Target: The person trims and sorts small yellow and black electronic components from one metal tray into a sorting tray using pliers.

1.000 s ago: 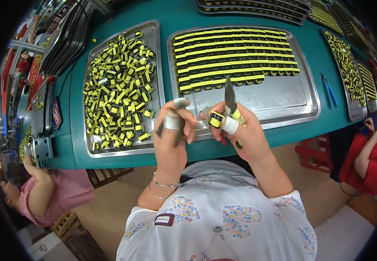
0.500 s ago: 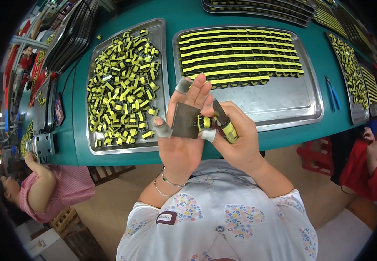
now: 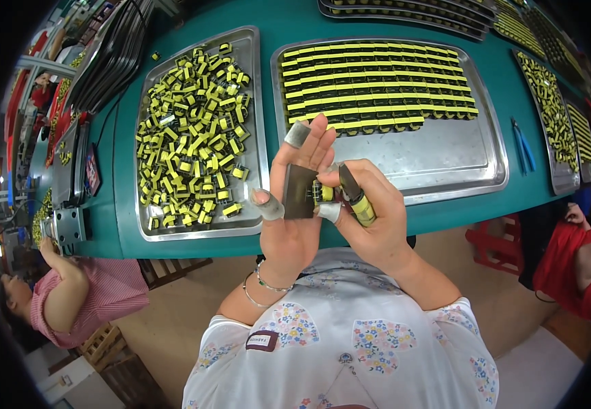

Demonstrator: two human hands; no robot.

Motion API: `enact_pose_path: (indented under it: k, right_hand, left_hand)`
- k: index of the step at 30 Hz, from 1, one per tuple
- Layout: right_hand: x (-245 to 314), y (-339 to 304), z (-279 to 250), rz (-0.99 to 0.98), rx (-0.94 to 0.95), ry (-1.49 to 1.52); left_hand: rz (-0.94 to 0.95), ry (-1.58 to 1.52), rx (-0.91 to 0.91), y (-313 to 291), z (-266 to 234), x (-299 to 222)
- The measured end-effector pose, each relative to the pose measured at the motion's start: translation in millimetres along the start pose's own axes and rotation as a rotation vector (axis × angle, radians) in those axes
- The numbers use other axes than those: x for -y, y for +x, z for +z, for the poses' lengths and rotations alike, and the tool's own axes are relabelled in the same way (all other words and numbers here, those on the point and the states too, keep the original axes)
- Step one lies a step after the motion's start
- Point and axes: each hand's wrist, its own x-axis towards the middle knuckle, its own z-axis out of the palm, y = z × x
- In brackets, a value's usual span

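As the L hand [image 3: 292, 238] lies palm up, its grip spread w/ fingers & thumb apart, the R hand [image 3: 380, 215] brings a component [image 3: 326, 193] to a dark plate [image 3: 299, 192].
Far L: metal tray [image 3: 249, 42] w/ loose parts [image 3: 190, 143]. Plate rests on L fingers, unclamped; component's at its R edge, pins facing L. R grip is clamped on component, plus dark-tipped tool [image 3: 362, 208] w/ yellow handle. Farther R: tray w/ neat rows [image 3: 377, 88], blue-handled pliers [image 3: 523, 146] on tabletop [image 3: 493, 204]. Risks, prob.: off-centre push tips plate; skewed push bends pins; tool tip nicks L fingers if R hand slips.
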Motion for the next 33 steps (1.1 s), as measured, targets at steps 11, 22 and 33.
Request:
enact_pose_path:
  k: [11,22,33]
  right_hand:
    - [7.4,2.0,-5.5,-0.065,0.01,-0.121]
    - [-0.2,-3.8,-5.6,-0.01,0.038,-0.063]
    - [-6.7,-2.2,-7.1,-0.013,0.09,0.006]
  left_hand:
    - [-0.084,0.142,-0.051,-2.8,6.6,-1.6]
    - [-0.124,0.209,0.0,-7.7,2.1,1.5]
    - [-0.153,0.318,0.042,-10.9,-3.3,-1.6]
